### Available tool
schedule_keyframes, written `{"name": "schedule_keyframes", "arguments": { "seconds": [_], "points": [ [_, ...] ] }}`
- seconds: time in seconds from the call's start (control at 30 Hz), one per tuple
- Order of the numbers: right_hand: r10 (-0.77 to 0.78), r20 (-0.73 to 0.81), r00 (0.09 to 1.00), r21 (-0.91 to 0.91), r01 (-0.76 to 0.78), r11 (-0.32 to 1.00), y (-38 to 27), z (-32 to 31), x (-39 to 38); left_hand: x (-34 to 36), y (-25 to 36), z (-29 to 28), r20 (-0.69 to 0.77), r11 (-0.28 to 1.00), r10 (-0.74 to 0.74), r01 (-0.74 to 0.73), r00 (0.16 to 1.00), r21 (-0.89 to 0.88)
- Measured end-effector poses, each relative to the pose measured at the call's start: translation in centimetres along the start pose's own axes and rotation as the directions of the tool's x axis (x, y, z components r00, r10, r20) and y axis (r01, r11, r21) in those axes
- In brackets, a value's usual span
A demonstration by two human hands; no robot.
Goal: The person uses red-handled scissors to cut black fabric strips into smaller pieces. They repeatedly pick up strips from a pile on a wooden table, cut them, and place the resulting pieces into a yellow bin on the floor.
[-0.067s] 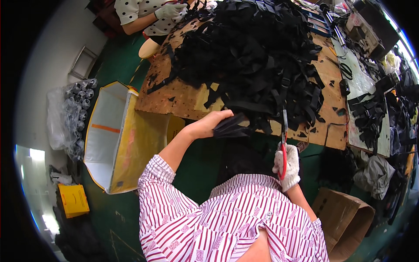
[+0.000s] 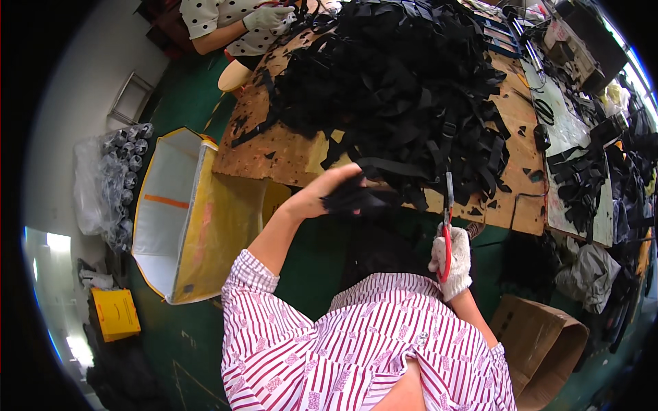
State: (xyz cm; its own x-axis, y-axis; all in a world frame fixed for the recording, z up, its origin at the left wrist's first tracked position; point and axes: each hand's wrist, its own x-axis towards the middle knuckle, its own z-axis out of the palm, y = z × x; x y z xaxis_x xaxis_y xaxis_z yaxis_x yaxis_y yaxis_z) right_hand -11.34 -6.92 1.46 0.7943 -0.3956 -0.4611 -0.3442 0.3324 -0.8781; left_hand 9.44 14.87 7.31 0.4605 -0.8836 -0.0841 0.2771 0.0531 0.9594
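Observation:
At the table's near edge, my bare left hand (image 2: 319, 195) grips a bunch of black webbing strips (image 2: 370, 200), smeared by motion. Some of its fingers are hidden behind the strips. My right hand (image 2: 450, 257), in a white knit glove, is closed around red-handled scissors (image 2: 447, 236) whose blades point away from me toward the table. Beyond both hands a large heap of black webbing strips (image 2: 391, 75) covers much of the wooden table (image 2: 295, 154). A strap with a black buckle (image 2: 449, 129) lies on the heap's near side, just beyond the scissor tips.
An open yellow and white bin (image 2: 188, 226) stands on the left, against the table. At lower right is an open cardboard box (image 2: 538, 342). Another person's gloved hand (image 2: 269, 17) works at the far left. More black pieces (image 2: 576, 192) lie on a side table at right.
The strips in my left hand have swung and blurred, and that hand has shifted slightly left. My right hand and the scissors stay almost in place.

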Motion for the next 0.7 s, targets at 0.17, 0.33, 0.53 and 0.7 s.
{"name": "schedule_keyframes", "arguments": {
  "seconds": [0.17, 0.33, 0.53, 0.7],
  "points": [
    [-0.009, -0.016, 1.0, 0.022, 0.009, 1.0, 0.4, -0.2, 0.1, -2.8, 1.9, -0.4, -0.194, 0.772, 0.569, -0.6, 0.799, -0.21],
    [-0.061, 0.002, 0.998, 0.036, 0.061, 0.997, 0.2, -0.4, -0.1, -7.6, 3.7, -0.1, -0.512, 0.52, 0.65, -0.82, 0.561, -0.238],
    [-0.106, 0.099, 0.989, -0.072, 0.113, 0.991, 0.0, 0.4, -0.9, -5.8, 1.8, 2.2, -0.565, 0.555, 0.712, 0.158, 0.416, 0.816],
    [-0.288, 0.244, 0.926, -0.157, 0.33, 0.931, 2.1, -0.1, -0.9, -3.5, -1.6, 2.1, -0.588, 0.859, 0.498, -0.271, 0.638, 0.434]
  ]
}}
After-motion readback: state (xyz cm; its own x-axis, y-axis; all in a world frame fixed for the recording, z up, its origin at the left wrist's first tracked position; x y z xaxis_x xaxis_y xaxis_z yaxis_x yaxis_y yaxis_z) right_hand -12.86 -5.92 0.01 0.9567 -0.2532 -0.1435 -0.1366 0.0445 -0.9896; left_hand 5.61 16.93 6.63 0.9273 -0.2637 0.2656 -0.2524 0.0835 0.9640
